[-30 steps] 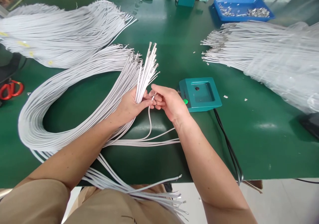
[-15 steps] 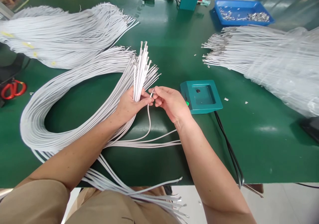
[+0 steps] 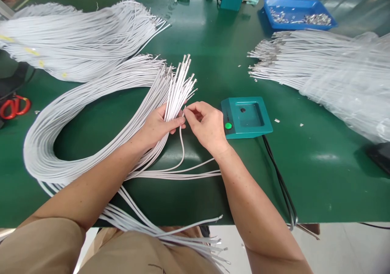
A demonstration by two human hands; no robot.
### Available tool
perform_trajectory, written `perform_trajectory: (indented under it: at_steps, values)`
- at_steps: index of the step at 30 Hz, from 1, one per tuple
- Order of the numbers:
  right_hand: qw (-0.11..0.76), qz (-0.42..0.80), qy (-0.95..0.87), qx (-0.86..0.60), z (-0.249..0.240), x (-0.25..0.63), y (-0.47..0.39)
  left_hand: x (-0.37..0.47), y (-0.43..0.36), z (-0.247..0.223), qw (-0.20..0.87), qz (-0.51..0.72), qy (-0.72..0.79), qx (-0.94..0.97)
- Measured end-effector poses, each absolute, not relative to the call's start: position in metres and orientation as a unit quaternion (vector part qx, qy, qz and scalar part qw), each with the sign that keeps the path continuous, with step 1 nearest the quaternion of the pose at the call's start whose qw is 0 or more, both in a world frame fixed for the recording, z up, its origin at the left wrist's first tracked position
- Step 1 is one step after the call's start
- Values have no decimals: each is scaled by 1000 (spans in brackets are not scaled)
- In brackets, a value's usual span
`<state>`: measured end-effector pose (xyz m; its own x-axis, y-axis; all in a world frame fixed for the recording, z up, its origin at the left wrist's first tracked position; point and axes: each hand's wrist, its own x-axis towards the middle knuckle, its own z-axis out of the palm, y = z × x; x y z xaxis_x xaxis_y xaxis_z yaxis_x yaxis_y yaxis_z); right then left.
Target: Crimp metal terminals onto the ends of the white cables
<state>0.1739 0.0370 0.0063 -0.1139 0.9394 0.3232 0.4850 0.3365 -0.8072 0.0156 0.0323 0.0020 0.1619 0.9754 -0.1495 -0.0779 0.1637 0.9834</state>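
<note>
My left hand [image 3: 160,123] is closed round a bundle of white cables [image 3: 179,85], whose metal-tipped ends stick up above the fist. Between its thumb and fingers one single cable [image 3: 183,146] also runs up, curving from the table. At the tip of that cable my right hand [image 3: 209,123] pinches with thumb and forefinger; the tip itself is mostly hidden by the fingers. The rest of the bundle loops to the left in a wide U-shaped coil [image 3: 39,144] on the green table [image 3: 319,188].
Right of my hands sits a teal device [image 3: 246,117] with a green button. More cables [image 3: 85,42] lie at the back left, others in plastic [image 3: 341,70] at the right. A blue tray [image 3: 300,11] holds small metal parts. Red-handled scissors [image 3: 15,106] lie far left. Loose cable ends [image 3: 210,245] overhang the front edge.
The bundle's upright ends have tilted to the right. My right hand has turned, its fingers now curled closer over the single cable's tip.
</note>
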Motion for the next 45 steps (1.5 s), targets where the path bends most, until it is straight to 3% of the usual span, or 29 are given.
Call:
perform_trajectory:
  at_steps: [4,11,19,33,39,45]
  values:
    - [399,197,-775,-449,3,180,40,11,35,5,659,396,473,431]
    - [233,-21,-884,-404,12,193,40,11,42,3,695,383,471,386]
    - [125,-6,-841,-526,16,213,46,19,38,-5,592,398,523,466]
    - [115,4,-838,-534,19,212,48,26,43,-20,526,375,562,516]
    - [197,-78,-745,-632,8,230,49,27,43,-17,541,389,552,503]
    - [187,-75,-732,-651,3,234,53,22,44,-16,558,393,564,465]
